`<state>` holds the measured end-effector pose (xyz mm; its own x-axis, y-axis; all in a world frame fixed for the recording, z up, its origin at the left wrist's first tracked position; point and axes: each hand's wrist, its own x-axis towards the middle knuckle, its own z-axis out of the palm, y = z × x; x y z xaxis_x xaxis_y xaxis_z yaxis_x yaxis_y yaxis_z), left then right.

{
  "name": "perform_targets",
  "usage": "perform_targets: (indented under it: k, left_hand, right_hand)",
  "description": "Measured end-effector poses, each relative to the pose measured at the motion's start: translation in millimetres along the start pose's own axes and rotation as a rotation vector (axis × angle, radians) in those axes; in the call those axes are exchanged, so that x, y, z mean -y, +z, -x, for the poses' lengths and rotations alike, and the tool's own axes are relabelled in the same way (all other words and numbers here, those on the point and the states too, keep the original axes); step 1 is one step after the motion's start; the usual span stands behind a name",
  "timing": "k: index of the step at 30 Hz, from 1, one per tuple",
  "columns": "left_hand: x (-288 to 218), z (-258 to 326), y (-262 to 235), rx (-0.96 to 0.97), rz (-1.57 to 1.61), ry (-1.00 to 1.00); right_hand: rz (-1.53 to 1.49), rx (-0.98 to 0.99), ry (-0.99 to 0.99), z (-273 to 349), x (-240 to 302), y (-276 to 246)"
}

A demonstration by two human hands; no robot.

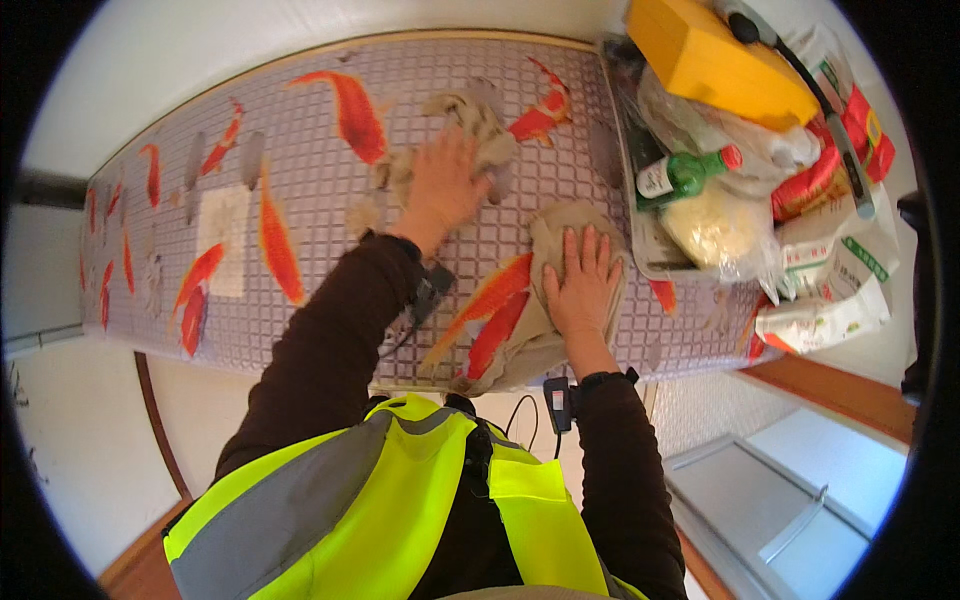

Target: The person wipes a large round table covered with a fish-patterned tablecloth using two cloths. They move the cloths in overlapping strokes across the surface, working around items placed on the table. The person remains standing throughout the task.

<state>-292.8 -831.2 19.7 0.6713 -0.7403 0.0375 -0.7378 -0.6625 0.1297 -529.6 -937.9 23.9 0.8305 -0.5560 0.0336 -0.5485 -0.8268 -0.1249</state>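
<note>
My left hand [442,188] presses down on a bunched greyish-beige cloth [478,118], its fingers closed over the cloth and their tips partly hidden in the folds. To its right and nearer to me, my right hand [583,285] lies flat with spread fingers on a second beige cloth [520,345]. That cloth stretches down to the near edge of the table. Both cloths rest on a tabletop cover [330,220] with a grey grid pattern and printed red-and-orange fish.
At the right stands a clear tray [640,235] holding a green bottle [690,175], a yellow box [720,65] and plastic-bagged goods [705,225]. White packages [825,315] lie beside it. A black device with a cable [558,405] hangs at the near edge. A pale wall borders the far side.
</note>
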Motion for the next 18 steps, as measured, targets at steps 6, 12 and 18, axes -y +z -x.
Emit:
perform_targets:
  k: [6,12,18]
  left_hand:
    - [-3.9,104.7,-39.9,0.165,0.3,0.36]
    - [104.5,287.9,-103.1,-0.01,0.651,-0.044]
    - [141.6,551.2,-82.0,0.299,0.425,-0.899]
  right_hand:
    - [0.011,-0.025,-0.042,1.0,-1.4,-1.7]
    - [0.032,0.047,-0.056,-0.6,-4.3,-0.2]
    - [-0.013,0.215,-0.032,5.2,-2.6,-9.2]
